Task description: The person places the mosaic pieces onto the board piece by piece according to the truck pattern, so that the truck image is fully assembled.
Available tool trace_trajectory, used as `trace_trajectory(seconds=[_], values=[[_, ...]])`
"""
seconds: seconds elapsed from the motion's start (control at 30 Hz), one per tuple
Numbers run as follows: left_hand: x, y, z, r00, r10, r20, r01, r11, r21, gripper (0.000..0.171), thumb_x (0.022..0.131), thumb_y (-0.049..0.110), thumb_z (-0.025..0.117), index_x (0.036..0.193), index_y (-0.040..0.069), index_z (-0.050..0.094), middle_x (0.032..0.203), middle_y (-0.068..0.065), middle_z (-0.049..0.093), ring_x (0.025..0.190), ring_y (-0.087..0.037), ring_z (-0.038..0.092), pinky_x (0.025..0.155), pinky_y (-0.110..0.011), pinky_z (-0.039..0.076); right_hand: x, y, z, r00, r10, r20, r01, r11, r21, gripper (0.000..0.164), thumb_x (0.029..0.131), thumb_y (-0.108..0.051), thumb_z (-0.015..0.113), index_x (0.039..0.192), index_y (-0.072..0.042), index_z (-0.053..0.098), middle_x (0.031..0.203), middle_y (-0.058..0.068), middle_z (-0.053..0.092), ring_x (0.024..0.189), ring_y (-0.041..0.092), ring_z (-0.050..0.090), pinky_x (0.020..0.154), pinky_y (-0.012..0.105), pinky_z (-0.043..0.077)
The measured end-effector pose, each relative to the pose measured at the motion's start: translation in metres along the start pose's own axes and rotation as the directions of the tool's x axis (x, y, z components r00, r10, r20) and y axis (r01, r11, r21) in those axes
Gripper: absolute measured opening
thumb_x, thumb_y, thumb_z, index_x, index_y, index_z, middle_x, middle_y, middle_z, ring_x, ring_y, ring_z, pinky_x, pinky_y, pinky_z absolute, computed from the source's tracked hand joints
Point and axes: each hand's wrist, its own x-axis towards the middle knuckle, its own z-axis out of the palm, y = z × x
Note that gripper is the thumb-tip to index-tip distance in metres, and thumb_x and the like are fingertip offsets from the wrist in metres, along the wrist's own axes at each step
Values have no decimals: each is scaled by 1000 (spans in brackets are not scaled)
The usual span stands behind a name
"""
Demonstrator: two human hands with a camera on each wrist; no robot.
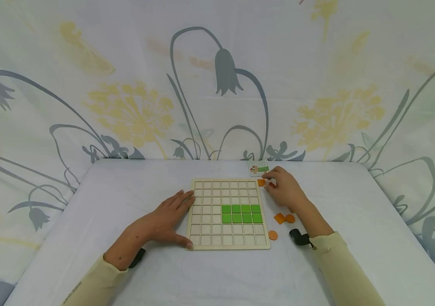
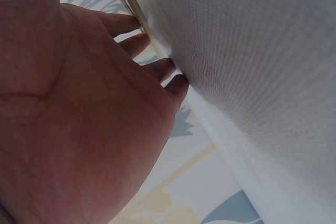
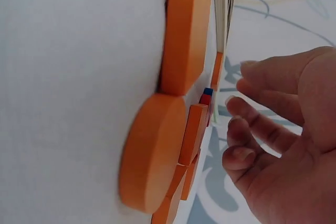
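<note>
A pale wooden grid board (image 1: 206,229) lies on the table with a block of green square tiles (image 1: 236,213) in its right half. My left hand (image 1: 167,219) rests at the board's left edge, fingers and thumb spread along it; the left wrist view shows the fingertips (image 2: 137,43) touching that edge. Beyond the board's upper right corner, my right hand (image 1: 286,191) hovers with bent fingers near an orange square tile (image 1: 261,182). The right wrist view shows this hand (image 3: 278,114) above the table, with no piece visible between its fingers.
A small printed card (image 1: 258,168) with a picture and green blocks lies behind the board. Right of the board are an orange square (image 1: 280,218) and orange round pieces (image 1: 273,235). A red piece (image 1: 272,185) is partly hidden by my right hand.
</note>
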Motion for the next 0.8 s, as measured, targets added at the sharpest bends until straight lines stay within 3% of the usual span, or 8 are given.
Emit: trace_trajectory(seconds=[0.1, 0.27, 0.43, 0.6, 0.8], values=[[0, 0, 0, 1000, 1, 1, -1, 1000, 1, 133, 76, 74, 82, 169, 2, 19, 178, -13, 10, 163, -42, 7, 128, -62, 20, 2, 4, 3, 996, -68, 55, 72, 994, -77, 34, 101, -4, 68, 134, 4, 70, 132, 23, 60, 108, 41, 59, 93, 52, 51], [1, 0, -2, 1000, -5, 5, 5, 1000, -2, 134, 76, 74, 82, 169, 3, 19, 178, -12, 10, 163, -41, 7, 128, -62, 20, 2, 6, 5, 989, -114, 98, 129, 979, -160, 33, 101, -6, 68, 133, 5, 71, 135, 21, 59, 99, 36, 52, 83, 45, 45], [1, 1, -3, 1000, -9, 8, 9, 1000, -10, 134, 76, 74, 83, 169, 3, 19, 178, -11, 10, 164, -41, 7, 128, -62, 19, 2, 5, 6, 996, -70, 64, 77, 990, -120, 23, 95, -2, 75, 117, 4, 77, 119, 18, 65, 102, 34, 60, 92, 50, 53], [1, 1, -3, 1000, -9, 8, 9, 1000, -11, 134, 76, 74, 83, 170, 3, 19, 178, -12, 10, 164, -41, 6, 128, -62, 19, 2, 3, 5, 997, -9, 78, 16, 997, -81, 12, 93, -1, 75, 104, 2, 73, 100, 13, 61, 86, 27, 56, 82, 46, 52], [0, 1, -2, 1000, -11, 12, 11, 1000, -8, 134, 76, 73, 83, 169, 2, 18, 178, -13, 9, 163, -42, 6, 128, -63, 20, 1, 2, 3, 995, 11, 99, -7, 999, -44, 10, 93, -1, 75, 101, 1, 70, 95, 11, 62, 83, 25, 57, 78, 42, 51]])
